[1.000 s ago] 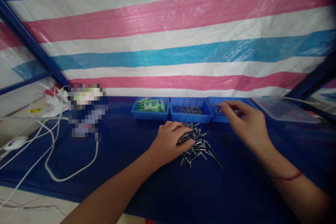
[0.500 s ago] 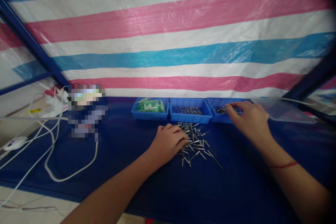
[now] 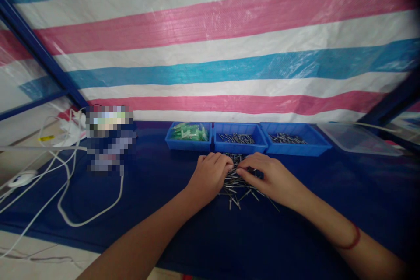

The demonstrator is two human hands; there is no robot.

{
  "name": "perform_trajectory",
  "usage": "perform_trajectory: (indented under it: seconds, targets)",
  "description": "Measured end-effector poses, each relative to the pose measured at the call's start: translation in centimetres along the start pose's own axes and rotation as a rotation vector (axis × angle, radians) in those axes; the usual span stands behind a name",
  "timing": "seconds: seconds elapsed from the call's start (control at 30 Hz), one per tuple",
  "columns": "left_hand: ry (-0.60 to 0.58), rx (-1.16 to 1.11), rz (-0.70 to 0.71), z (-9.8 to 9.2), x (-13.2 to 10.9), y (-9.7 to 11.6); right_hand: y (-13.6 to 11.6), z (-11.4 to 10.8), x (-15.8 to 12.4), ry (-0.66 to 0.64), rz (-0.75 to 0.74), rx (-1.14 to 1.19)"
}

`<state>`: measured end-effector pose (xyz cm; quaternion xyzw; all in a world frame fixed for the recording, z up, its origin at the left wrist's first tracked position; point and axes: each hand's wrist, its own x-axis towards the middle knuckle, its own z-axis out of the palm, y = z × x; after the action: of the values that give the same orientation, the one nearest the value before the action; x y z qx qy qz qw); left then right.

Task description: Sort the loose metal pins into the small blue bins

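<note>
Metal blind rivets [image 3: 234, 183] with long thin shanks lie in a loose pile on the dark blue tabletop. On the pile's left side rests my left hand [image 3: 210, 177], its fingers curled and pressed together; what is between the fingertips is hidden. My right hand [image 3: 274, 177] reaches in from the right, thumb and forefinger tips nearly meeting in a pinch over the rivets. I cannot make out what that pinch holds. Both sets of fingertips are close together, a small gap apart. Behind the hands, a blue bin [image 3: 241, 145] and a right blue bin [image 3: 298, 148] contain similar rivets.
At the left of the row, another blue bin [image 3: 188, 144] holds green packets. A clear plastic sheet or lid [image 3: 357, 140] lies at the right. White cables [image 3: 65, 201] trail over the left side, near a blurred-out object [image 3: 110, 140]. Striped sheeting [image 3: 210, 65] hangs behind.
My right hand has come from the right bin down and left to the pile beside my left hand. The right bin's rivets now show fully. My left hand stays nearly in place.
</note>
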<state>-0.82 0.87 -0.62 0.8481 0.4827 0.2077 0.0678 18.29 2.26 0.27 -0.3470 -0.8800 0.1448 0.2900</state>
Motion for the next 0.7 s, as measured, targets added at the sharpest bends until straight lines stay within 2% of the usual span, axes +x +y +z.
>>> perform_trajectory:
  seconds: [0.13,0.27,0.4,0.53,0.7]
  targets:
    - [0.116,-0.267,-0.058,-0.1,0.1,0.1,0.0,0.3,0.0,0.073,0.098,0.104]
    - [0.213,-0.593,-0.166,0.2,0.1,0.2,-0.3,0.6,0.0,0.152,0.258,0.248]
    - [0.203,-0.818,-0.22,0.8,0.2,0.1,-0.7,1.3,0.0,0.174,0.329,0.416]
    - [0.204,-0.947,-0.235,1.0,0.3,0.1,-0.9,1.6,0.1,0.109,0.344,0.588]
    - [0.199,-1.031,-0.242,0.7,0.3,0.4,-1.0,1.6,0.2,0.055,0.341,0.629]
